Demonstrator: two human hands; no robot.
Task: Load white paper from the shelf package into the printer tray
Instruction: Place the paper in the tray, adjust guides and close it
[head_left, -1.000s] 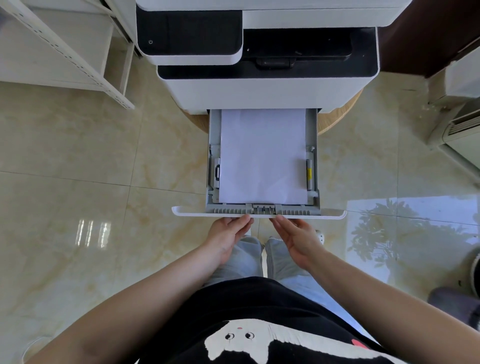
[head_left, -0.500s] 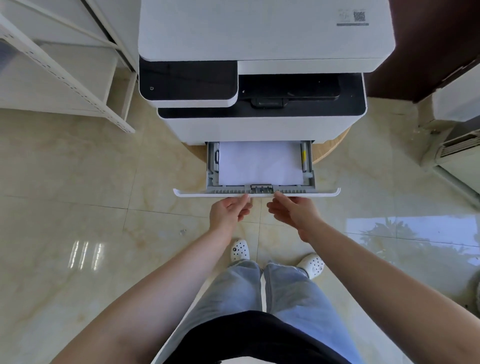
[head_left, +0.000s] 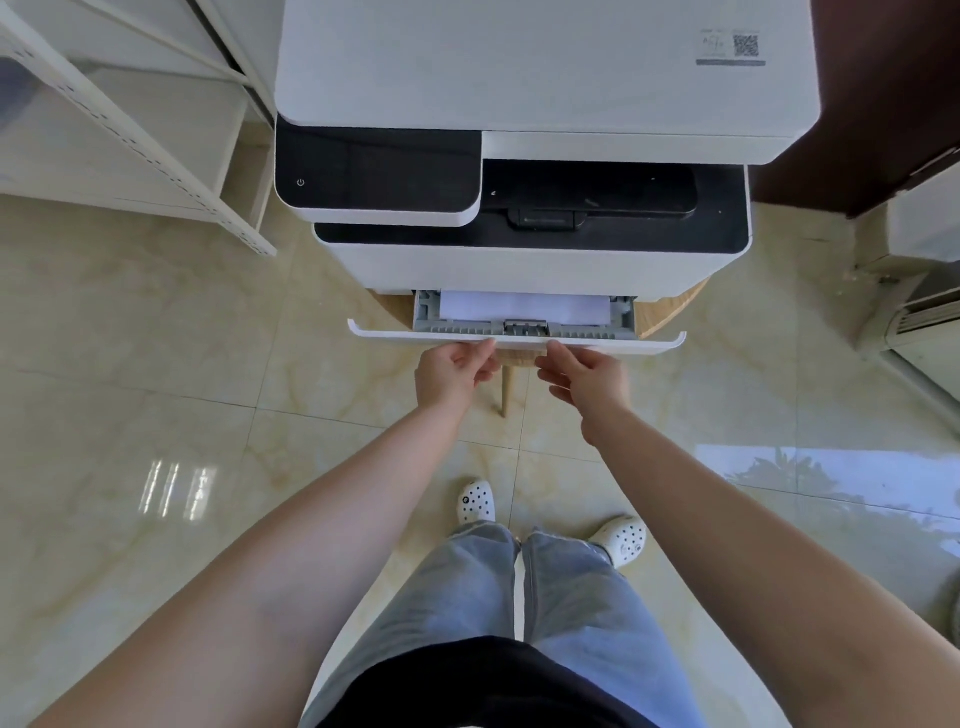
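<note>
A white and black printer (head_left: 519, 78) stands on a low round wooden table (head_left: 670, 312). Its paper tray (head_left: 405, 332) is almost fully in, with only a narrow strip showing. White paper (head_left: 524, 306) lies flat inside between the grey guides. My left hand (head_left: 452, 374) touches the tray's white front panel just left of centre, fingers loosely curled. My right hand (head_left: 587, 379) touches the panel just right of centre, fingers stretched forward. Neither hand holds anything. No paper package is in view.
A white metal shelf unit (head_left: 130, 119) stands at the upper left, close to the printer. A white appliance with a grille (head_left: 924, 322) sits on the floor at the right. A table leg (head_left: 505, 384) drops between my hands. The floor is glossy beige tile.
The tray has slid from far out to nearly closed, hiding most of the paper. Both hands followed it forward, and I have straightened up, away from the printer.
</note>
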